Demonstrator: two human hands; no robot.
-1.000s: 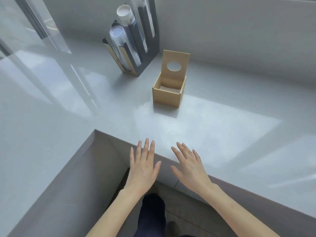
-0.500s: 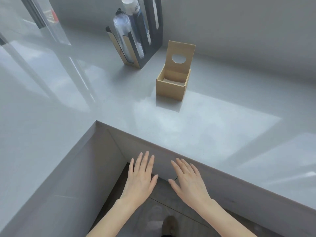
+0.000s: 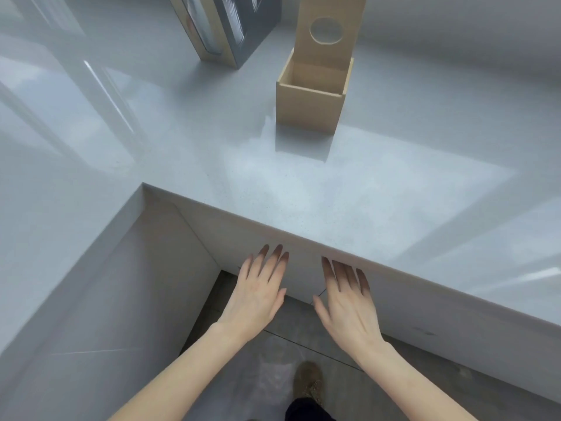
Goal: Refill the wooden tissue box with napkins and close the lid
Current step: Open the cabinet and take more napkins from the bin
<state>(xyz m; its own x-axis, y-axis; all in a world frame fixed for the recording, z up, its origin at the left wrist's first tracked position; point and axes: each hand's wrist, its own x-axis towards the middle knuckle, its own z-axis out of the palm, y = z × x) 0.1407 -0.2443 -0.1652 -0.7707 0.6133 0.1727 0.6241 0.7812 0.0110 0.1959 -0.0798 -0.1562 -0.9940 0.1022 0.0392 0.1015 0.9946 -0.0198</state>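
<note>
The wooden tissue box [image 3: 308, 109] stands on the grey counter [image 3: 349, 202], far from me. Its lid [image 3: 329, 30], with a round hole, is flipped upright at the back. From this angle the inside of the box is hidden, so no napkins show. My left hand [image 3: 258, 294] and my right hand [image 3: 349, 302] hover side by side below the counter's front edge, palms down, fingers spread, holding nothing. The fingertips reach into the shadow under the overhang.
A dark cup and lid dispenser [image 3: 230, 28] stands at the back left of the box. The counter forms an L with a left wing [image 3: 54, 232]. Cabinet fronts [image 3: 425, 317] sit under the edge. My shoe [image 3: 309, 381] is on the floor.
Both hands have dropped from over the counter edge to below it. The view has moved closer to the counter, so the box looks larger and higher in frame.
</note>
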